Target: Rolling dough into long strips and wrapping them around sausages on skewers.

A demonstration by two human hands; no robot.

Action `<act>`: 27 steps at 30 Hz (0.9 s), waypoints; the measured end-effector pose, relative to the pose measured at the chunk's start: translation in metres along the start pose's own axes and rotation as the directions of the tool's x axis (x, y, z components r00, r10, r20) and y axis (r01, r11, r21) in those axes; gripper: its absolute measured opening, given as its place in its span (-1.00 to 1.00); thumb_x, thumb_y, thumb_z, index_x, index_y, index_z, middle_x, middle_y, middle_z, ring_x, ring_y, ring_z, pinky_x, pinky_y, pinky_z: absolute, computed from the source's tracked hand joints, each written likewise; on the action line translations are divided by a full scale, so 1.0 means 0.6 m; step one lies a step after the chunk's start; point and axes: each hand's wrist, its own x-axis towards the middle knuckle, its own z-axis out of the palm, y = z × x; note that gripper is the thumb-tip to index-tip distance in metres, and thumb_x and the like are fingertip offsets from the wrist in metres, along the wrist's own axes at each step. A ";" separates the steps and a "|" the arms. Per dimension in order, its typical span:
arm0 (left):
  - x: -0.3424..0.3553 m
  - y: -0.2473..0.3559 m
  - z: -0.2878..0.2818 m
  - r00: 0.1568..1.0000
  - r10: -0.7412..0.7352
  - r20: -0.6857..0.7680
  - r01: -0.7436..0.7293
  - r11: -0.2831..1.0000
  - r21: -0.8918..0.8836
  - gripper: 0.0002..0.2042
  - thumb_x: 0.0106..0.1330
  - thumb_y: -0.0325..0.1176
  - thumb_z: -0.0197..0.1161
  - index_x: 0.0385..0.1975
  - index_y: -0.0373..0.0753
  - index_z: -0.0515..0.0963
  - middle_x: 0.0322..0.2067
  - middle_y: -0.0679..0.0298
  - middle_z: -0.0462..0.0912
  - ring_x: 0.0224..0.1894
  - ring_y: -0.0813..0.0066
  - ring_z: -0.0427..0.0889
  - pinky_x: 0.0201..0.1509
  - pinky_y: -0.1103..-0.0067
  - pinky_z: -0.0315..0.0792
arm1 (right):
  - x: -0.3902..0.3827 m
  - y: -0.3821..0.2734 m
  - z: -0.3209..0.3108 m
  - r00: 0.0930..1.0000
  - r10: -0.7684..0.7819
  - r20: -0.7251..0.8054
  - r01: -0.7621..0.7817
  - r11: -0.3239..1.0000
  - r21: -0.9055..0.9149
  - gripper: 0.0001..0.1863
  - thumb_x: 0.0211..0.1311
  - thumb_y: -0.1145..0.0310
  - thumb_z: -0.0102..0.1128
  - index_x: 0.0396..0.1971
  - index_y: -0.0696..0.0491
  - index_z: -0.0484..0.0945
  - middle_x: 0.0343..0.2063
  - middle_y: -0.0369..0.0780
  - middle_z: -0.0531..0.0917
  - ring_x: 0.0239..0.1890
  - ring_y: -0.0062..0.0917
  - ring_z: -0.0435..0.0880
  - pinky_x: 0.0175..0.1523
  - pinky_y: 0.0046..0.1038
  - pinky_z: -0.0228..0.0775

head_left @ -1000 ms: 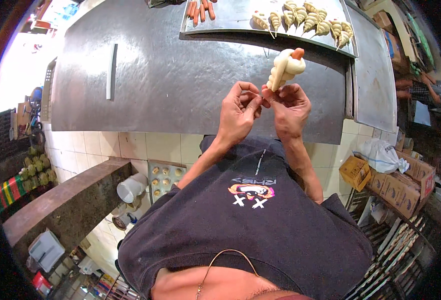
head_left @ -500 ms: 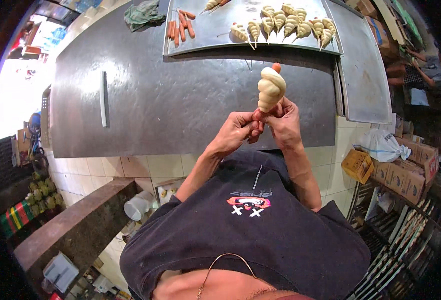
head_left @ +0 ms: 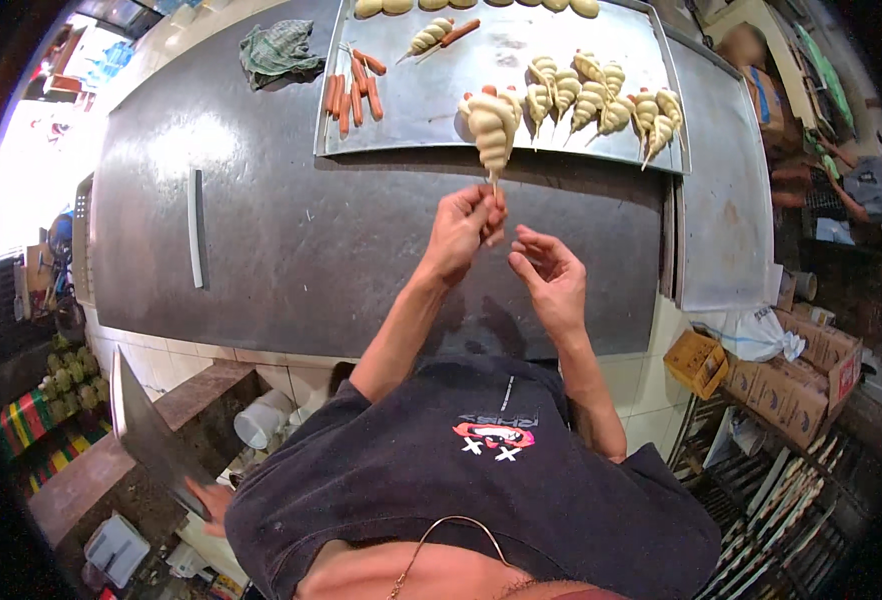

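Observation:
A sausage on a stick wound in a spiral of pale dough (head_left: 494, 140) stands upright in my left hand (head_left: 464, 228). The fingers of that hand pinch the stick below the dough. To its right, my right hand (head_left: 555, 283) is raised above the table, fingers loosely curled and apart, with nothing seen in it. Beyond the hands, a metal tray (head_left: 416, 100) bears several more dough-wrapped sausages (head_left: 589, 103) at its right. Bare orange sausages (head_left: 358, 88) on sticks lie at its left. The held piece partly covers others behind it.
On the dark metal table (head_left: 291, 240) lie a pale strip (head_left: 196, 228) and a crumpled green cloth (head_left: 281, 52). Round dough pieces (head_left: 398, 6) line the tray's far edge. At lower left, another person's hand (head_left: 213, 500) is at a metal sheet (head_left: 146, 430). Cardboard boxes (head_left: 781, 390) stand at right.
My right hand has let go of the stick and drawn off to the right. My left hand has carried the dough-wrapped sausage toward the tray. Another person's hand and metal sheet have appeared at lower left.

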 end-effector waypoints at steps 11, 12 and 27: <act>0.259 0.099 -0.098 0.936 0.070 -0.345 0.218 0.655 0.723 -0.77 0.41 -0.33 0.13 -0.20 -0.37 0.64 -0.48 0.11 0.73 -0.56 0.58 0.62 -0.38 0.62 0.53 | 0.051 0.030 -0.033 0.978 0.197 -0.062 -0.198 0.980 -0.009 -0.82 0.25 0.53 0.30 -0.16 0.18 0.64 -0.24 -0.30 0.70 -0.20 -0.69 0.64 -0.05 -0.63 0.48; 0.265 0.104 -0.115 0.936 0.075 -0.345 0.214 0.658 0.722 -0.77 0.41 -0.33 0.13 -0.20 -0.37 0.64 -0.48 0.11 0.73 -0.56 0.58 0.62 -0.38 0.62 0.53 | 0.059 0.035 -0.036 0.979 0.194 -0.059 -0.195 0.981 -0.012 -0.82 0.25 0.53 0.30 -0.16 0.18 0.64 -0.24 -0.30 0.70 -0.20 -0.69 0.64 -0.05 -0.63 0.48; 0.541 0.229 -0.096 0.667 0.562 0.489 -0.540 -0.089 0.837 -0.62 0.17 -0.35 0.31 0.00 -0.30 0.54 -0.11 -0.04 0.63 -0.02 0.02 0.60 0.12 0.29 0.45 | 0.841 -0.055 -0.106 0.963 -0.255 0.090 0.128 0.134 -0.983 -0.21 -0.09 0.02 0.48 0.24 -0.24 0.40 0.30 0.05 0.21 0.25 0.09 0.32 0.31 -0.03 0.23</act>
